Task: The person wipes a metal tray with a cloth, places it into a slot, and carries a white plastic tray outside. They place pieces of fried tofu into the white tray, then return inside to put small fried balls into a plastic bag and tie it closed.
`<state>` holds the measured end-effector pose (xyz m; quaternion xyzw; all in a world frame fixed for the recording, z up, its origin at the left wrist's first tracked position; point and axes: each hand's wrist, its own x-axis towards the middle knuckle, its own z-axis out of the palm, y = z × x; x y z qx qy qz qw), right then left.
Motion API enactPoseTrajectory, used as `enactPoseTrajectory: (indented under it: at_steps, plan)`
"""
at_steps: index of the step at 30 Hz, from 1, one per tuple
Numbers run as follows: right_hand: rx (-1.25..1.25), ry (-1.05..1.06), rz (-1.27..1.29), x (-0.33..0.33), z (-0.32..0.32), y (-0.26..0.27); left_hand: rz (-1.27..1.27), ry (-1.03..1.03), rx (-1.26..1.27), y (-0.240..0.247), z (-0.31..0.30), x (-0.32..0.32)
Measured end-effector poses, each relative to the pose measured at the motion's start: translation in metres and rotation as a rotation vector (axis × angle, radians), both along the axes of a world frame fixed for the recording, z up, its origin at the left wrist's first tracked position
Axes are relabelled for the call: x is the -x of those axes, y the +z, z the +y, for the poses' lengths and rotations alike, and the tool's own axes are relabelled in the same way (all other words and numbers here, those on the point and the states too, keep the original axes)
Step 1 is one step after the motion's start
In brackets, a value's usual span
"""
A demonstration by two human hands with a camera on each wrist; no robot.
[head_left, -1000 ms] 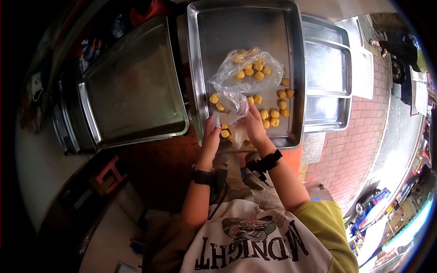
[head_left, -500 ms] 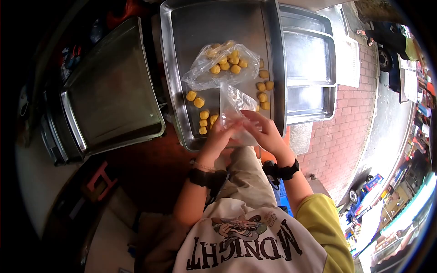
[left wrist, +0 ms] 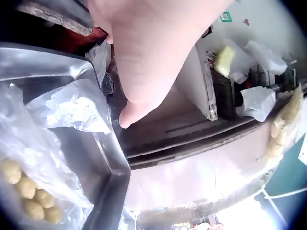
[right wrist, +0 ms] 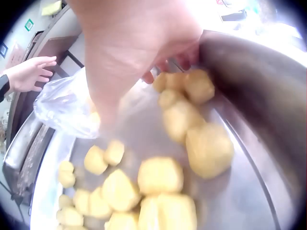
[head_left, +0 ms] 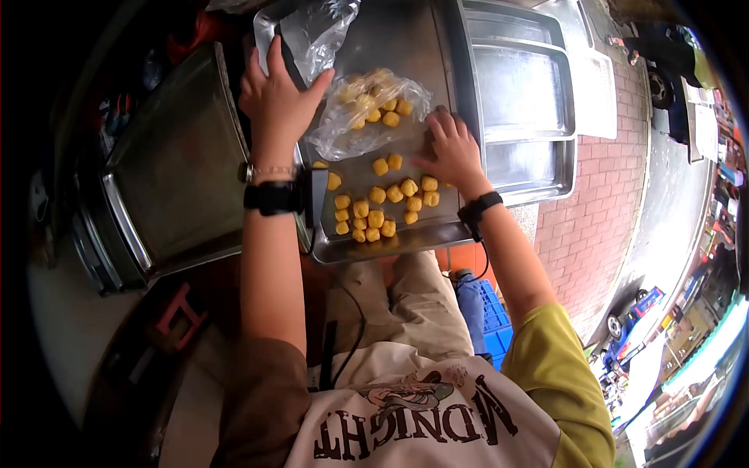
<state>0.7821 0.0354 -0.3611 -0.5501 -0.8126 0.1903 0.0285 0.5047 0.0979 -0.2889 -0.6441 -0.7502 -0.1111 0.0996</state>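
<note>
Several yellow balls (head_left: 376, 218), dough-like in look, lie loose in the near half of a deep metal tray (head_left: 413, 39). A clear plastic bag (head_left: 370, 140) holding more of them rests mid-tray. My left hand (head_left: 279, 105), fingers spread and nothing in its grasp, hovers over the tray's left side, next to another clear bag (head_left: 320, 35) that looks flat. Along the right wall, my right hand (head_left: 454, 152) reaches down with loosely bent fingers. In the right wrist view its fingertips come right to a row of balls (right wrist: 199, 86).
Metal trays (head_left: 519, 90) stand beyond the right wall, and another large tray (head_left: 183, 164) sits to the left. A blue crate (head_left: 495, 312) is below by my legs. Brick paving (head_left: 573, 210) runs along the right.
Both hands held a clear bag over the near end; now they are apart. The bag lies at the tray's far left, more loose balls show near me, and the right hand is at the right wall.
</note>
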Motion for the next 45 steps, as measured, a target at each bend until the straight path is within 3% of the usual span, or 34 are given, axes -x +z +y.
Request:
enactPoseTrajectory:
  at_steps: [2, 4, 7, 12, 15, 16, 18, 19, 20, 22, 23, 24, 26, 30, 32, 33, 34, 36, 38, 39, 40, 42, 45]
  plan:
    - [0.029, -0.006, 0.019, -0.003, -0.028, 0.009, -0.162, 0.013, 0.159, 0.019, -0.037, -0.003]
    - [0.067, -0.026, 0.039, -0.005, -0.061, 0.006, -0.159, 0.081, 0.476, 0.009, -0.070, -0.009]
    - [0.089, -0.101, 0.017, -0.002, -0.092, 0.004, -0.566, 0.123, 0.320, -0.012, -0.096, -0.018]
    - [0.023, -0.108, 0.042, 0.006, -0.106, -0.019, -0.834, 0.055, 0.330, -0.004, -0.103, -0.031]
    - [0.059, -0.055, 0.071, 0.011, -0.098, -0.031, -1.172, 0.108, 0.140, 0.000, -0.096, -0.040]
    - [0.061, -0.060, 0.075, 0.015, -0.094, -0.031, -1.168, 0.104, 0.144, 0.000, -0.095, -0.038]
    - [0.167, -0.255, 0.183, 0.023, -0.083, -0.031, -1.541, 0.147, -0.033, -0.003, -0.090, -0.034]
    - [0.157, -0.355, 0.282, 0.029, -0.077, -0.017, -1.660, 0.180, 0.005, 0.006, -0.088, -0.033]
    - [0.154, -0.358, 0.286, 0.033, -0.069, -0.011, -1.658, 0.175, 0.006, 0.009, -0.087, -0.032]
    - [0.185, -0.452, 0.743, 0.043, -0.055, 0.002, -1.679, 0.114, 0.098, 0.014, -0.086, -0.033]
    - [0.497, -0.619, 1.022, 0.054, -0.042, 0.036, -1.637, 0.164, 0.156, 0.020, -0.086, -0.038]
    - [0.500, -0.620, 1.024, 0.061, -0.028, 0.053, -1.634, 0.167, 0.157, 0.020, -0.089, -0.037]
    - [0.897, -0.679, 1.265, 0.074, 0.001, 0.066, -1.639, 0.118, 0.249, 0.018, -0.095, -0.037]
    - [1.111, -0.800, 1.357, 0.117, 0.045, 0.045, -1.643, 0.028, 0.102, 0.020, -0.101, -0.047]
    - [0.817, -0.932, 1.029, 0.136, 0.047, 0.030, -1.632, 0.065, 0.042, 0.016, -0.103, -0.046]
    - [0.643, -0.881, 0.986, 0.137, 0.045, 0.022, -1.619, 0.110, -0.022, 0.013, -0.104, -0.044]
    - [0.644, -0.883, 0.985, 0.133, 0.040, 0.026, -1.619, 0.110, -0.020, 0.015, -0.104, -0.042]
    - [0.288, -0.748, 1.152, 0.111, 0.016, 0.043, -1.675, 0.254, -0.051, 0.019, -0.102, -0.034]
    - [0.332, -0.525, 0.860, 0.084, -0.015, 0.046, -1.679, 0.283, -0.061, 0.018, -0.100, -0.024]
    - [0.232, -0.307, 0.654, 0.075, -0.031, 0.041, -1.672, 0.267, -0.055, 0.018, -0.099, -0.020]
    - [0.238, -0.300, 0.654, 0.071, -0.042, 0.039, -1.664, 0.250, -0.052, 0.016, -0.098, -0.016]
    - [0.107, 0.319, 0.106, 0.068, -0.060, 0.030, -1.670, 0.234, -0.040, 0.011, -0.100, -0.009]
    - [0.133, 0.483, 0.063, 0.078, -0.077, 0.005, -1.636, 0.201, 0.021, 0.010, -0.101, -0.005]
